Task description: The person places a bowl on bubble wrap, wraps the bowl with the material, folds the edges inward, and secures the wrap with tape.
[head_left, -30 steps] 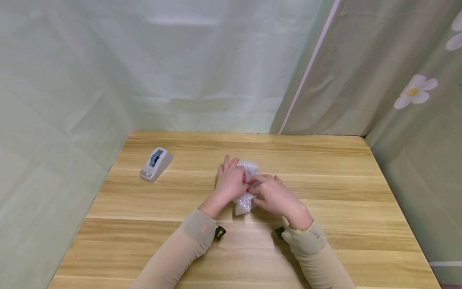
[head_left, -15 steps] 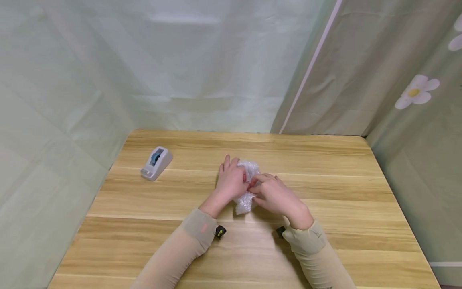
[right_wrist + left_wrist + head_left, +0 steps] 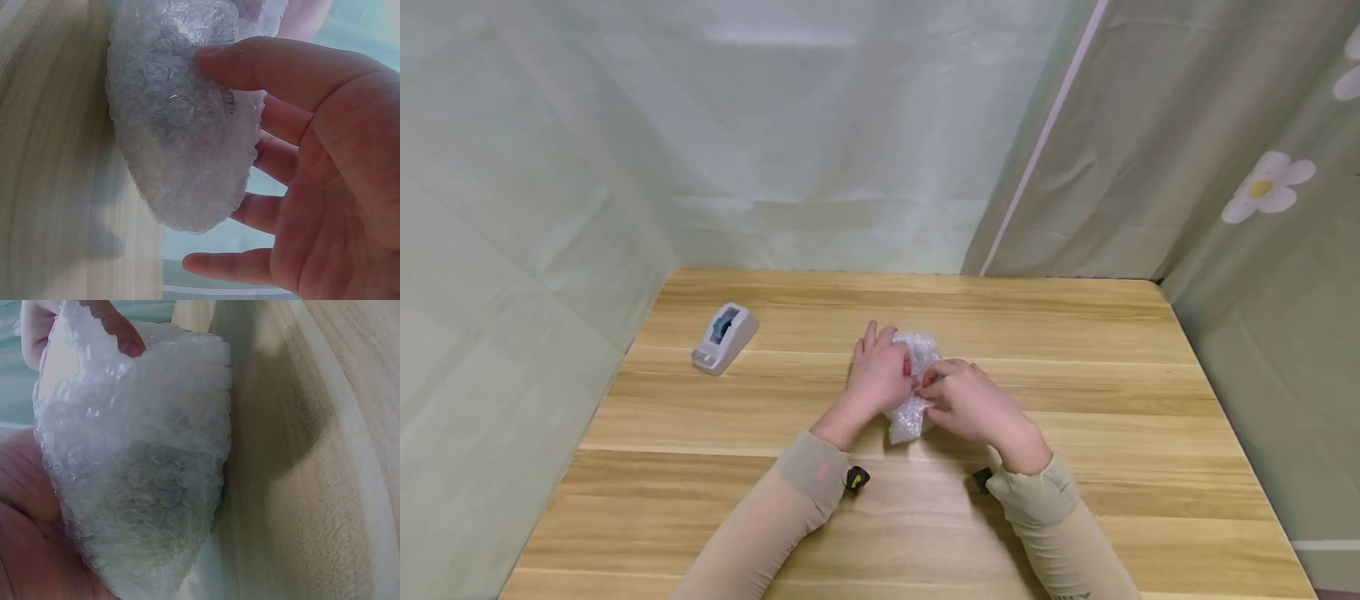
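A bundle of clear bubble wrap (image 3: 907, 422) sits on the wooden table between both hands. My left hand (image 3: 880, 372) lies over its left side, index finger and thumb bent in on the wrap while other fingers point away. From the right, my right hand (image 3: 976, 406) pinches the wrap, with the thumb (image 3: 250, 62) on the near face and fingers behind. Small dark printed marks show through the bubble wrap (image 3: 181, 150) near that thumb; what lies inside is hidden. In the left wrist view the bubble wrap (image 3: 144, 437) stands beside the left palm, its upper edge folded.
A pale grey tape dispenser (image 3: 725, 339) with a blue core stands at the table's left back. Light green curtains (image 3: 820, 150) hang behind the table (image 3: 1075, 333) and along its sides. Small black devices (image 3: 857, 479) sit at both wrists.
Both hands keep nearly the same place on the bubble wrap, with only very slight finger movement. The bundle and tape dispenser stay where they were.
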`<move>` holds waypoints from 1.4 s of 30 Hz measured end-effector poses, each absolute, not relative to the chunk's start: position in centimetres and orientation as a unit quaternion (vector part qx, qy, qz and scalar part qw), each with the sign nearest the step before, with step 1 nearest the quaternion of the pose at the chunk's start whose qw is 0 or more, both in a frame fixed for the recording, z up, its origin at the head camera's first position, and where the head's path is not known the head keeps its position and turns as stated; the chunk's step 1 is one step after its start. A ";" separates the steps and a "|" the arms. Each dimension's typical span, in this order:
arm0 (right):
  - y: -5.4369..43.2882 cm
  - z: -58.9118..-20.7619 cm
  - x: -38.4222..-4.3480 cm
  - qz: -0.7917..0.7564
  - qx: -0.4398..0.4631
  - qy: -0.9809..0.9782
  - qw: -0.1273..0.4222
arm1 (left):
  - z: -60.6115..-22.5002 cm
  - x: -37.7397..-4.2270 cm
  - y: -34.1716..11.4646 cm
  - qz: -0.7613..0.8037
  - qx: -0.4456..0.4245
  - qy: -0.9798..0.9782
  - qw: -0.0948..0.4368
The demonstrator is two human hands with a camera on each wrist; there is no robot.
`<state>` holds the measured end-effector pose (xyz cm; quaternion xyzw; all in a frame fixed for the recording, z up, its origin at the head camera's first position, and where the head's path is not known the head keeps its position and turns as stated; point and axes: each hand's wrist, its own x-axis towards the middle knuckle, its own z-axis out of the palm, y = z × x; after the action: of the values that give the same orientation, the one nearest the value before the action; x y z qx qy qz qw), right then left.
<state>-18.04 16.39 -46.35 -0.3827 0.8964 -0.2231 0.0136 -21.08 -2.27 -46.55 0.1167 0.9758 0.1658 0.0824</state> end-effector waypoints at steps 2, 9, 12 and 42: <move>16.4 -46.3 -18.1 -0.227 -0.384 0.895 0.013 | -46.5 -21.1 -2.2 0.163 0.117 0.976 0.079; 16.5 -46.3 -18.1 -0.235 -0.385 0.892 0.016 | -46.5 -21.0 -2.0 0.153 0.118 0.979 0.069; 16.5 -46.4 -18.2 -0.235 -0.385 0.892 0.019 | -46.5 -21.0 -2.0 0.147 0.120 0.980 0.065; 16.4 -46.4 -18.1 -0.214 -0.372 0.903 0.024 | -46.7 -21.2 -2.5 0.177 0.130 0.973 0.075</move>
<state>-18.12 16.41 -46.40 -0.3718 0.9029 -0.2142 0.0239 -21.24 -2.49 -46.74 0.1301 0.9726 0.1774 0.0748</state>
